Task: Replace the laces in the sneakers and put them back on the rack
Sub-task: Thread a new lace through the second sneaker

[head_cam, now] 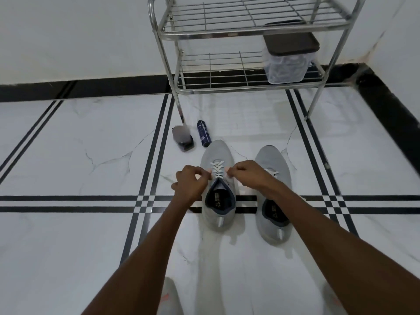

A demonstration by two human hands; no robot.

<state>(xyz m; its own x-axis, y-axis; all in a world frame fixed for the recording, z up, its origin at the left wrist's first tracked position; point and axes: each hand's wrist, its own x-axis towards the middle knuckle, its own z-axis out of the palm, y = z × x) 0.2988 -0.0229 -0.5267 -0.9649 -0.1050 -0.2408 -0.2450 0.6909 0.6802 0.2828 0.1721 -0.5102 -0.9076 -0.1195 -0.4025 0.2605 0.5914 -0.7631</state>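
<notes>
Both grey knit sneakers sit side by side on the white marble-look floor (68, 137), toes pointing toward the top of the frame, just below centre. The left grey sneaker (218, 185) is the one being worked on: its white lace (217, 169) already criss-crosses the upper eyelets, and the person reaches down with both arms to its throat. The left hand (189, 183) has its grip curled in a pinch on one lace end at the shoe's left side; the right hand (246, 172) pinches the other end at the right side. Holding the ends apart like this looks meant to pull the lacing snug and even before tying. The right grey sneaker (272, 194) stands just beside it, some white lace showing near its tongue, though the right wrist hides most of it.

At the top of the frame waits the chrome wire shoe rack (250, 28), where I judge the pair must go. A clear plastic box with a dark lid (288, 57) occupies its lower shelf. A dark blue spray can (203, 133) and a small dark-based container (183, 138) lie near the rack's leg.
</notes>
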